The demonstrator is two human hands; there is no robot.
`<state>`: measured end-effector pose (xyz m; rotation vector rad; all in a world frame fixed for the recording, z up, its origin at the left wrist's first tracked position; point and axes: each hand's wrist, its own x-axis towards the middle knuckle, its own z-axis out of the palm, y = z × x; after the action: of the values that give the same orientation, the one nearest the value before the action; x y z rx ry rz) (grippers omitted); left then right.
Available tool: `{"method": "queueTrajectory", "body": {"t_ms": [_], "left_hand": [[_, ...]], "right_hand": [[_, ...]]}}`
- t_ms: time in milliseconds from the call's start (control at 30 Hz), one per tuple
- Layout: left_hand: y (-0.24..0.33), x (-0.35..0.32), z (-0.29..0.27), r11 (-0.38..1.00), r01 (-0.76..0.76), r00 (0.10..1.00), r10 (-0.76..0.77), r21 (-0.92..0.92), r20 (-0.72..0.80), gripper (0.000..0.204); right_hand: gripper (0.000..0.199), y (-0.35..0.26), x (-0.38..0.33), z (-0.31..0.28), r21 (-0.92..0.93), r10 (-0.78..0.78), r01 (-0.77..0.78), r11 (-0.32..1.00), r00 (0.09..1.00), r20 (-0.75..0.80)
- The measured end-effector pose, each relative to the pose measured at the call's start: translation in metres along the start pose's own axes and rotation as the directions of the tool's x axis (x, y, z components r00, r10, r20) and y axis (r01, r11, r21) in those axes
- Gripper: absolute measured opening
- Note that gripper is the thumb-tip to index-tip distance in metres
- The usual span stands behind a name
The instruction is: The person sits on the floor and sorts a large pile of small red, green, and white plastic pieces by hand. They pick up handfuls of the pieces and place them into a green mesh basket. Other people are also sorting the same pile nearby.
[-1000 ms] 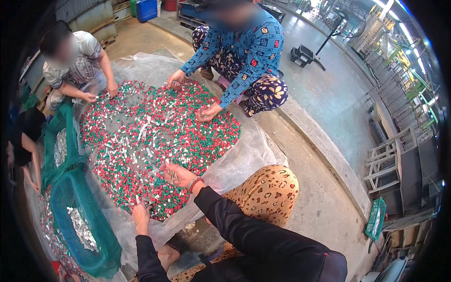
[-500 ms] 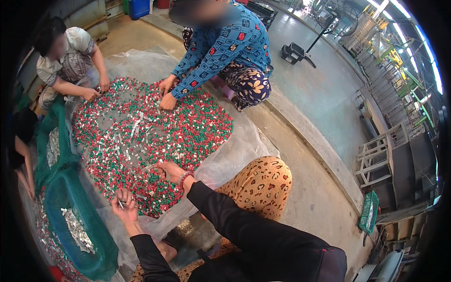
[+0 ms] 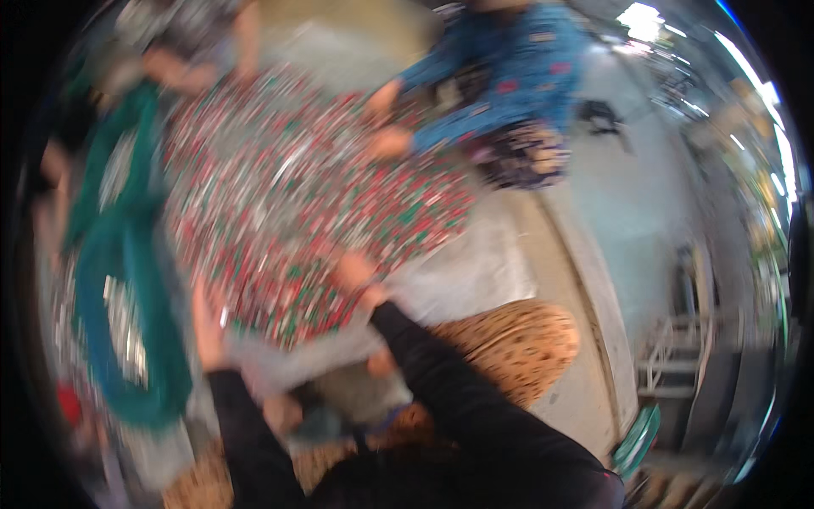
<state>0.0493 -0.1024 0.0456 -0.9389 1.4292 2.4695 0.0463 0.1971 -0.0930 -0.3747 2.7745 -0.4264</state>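
The whole picture is smeared by motion. A wide pile of small red, green and white pieces (image 3: 339,204) is spread over a translucent plastic sheet (image 3: 483,263). At the pile's near left edge is my left hand (image 3: 209,331), close to the teal basket. A small bright spot shows beside its fingers, too blurred to name. My right hand (image 3: 352,271) reaches over the near part of the pile, and its fingers blend into the pieces. Whether either hand grips anything is lost in the blur.
Teal baskets (image 3: 161,356) with shiny silvery pieces (image 3: 125,331) stand on the left. Across the pile, a person in a blue patterned top (image 3: 517,76) has both hands on the pieces. Another person (image 3: 182,51) works at the far left. A pale rack (image 3: 678,356) stands at right.
The view has swung, so the scene sits further right and is blurred. My left hand has moved toward the basket side. The silvery piece seen in it before is no longer distinct.
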Motion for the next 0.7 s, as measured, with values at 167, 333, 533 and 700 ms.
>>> {"method": "queueTrajectory", "body": {"t_ms": [167, 333, 533, 700], "left_hand": [[0.047, -0.011, 0.009, 0.778, -0.18, 0.968, 0.25, 0.602, -0.033, 0.058], [-0.019, 0.071, 0.034, 0.041, -0.032, 0.994, 0.103, 0.999, 0.028, 0.054], [-0.036, 0.052, 0.031, 0.14, -0.178, 0.979, 0.125, 0.974, 0.161, 0.034], [-0.004, 0.034, 0.025, 0.958, -0.018, 0.96, -0.065, 0.288, 0.274, 0.021]], "right_hand": [[0.022, -0.001, 0.007, -0.116, 0.953, 0.012, 0.002, 0.302, 1.0, -0.006], [0.027, 0.014, 0.009, -0.184, 0.628, -0.244, 0.013, -0.778, 0.915, -0.32], [0.022, -0.023, -0.002, -0.199, 0.508, -0.353, -0.115, -0.854, 0.845, -0.402], [0.028, -0.029, 0.013, -0.184, 0.478, -0.338, -0.149, -0.866, 0.878, -0.34]]}}
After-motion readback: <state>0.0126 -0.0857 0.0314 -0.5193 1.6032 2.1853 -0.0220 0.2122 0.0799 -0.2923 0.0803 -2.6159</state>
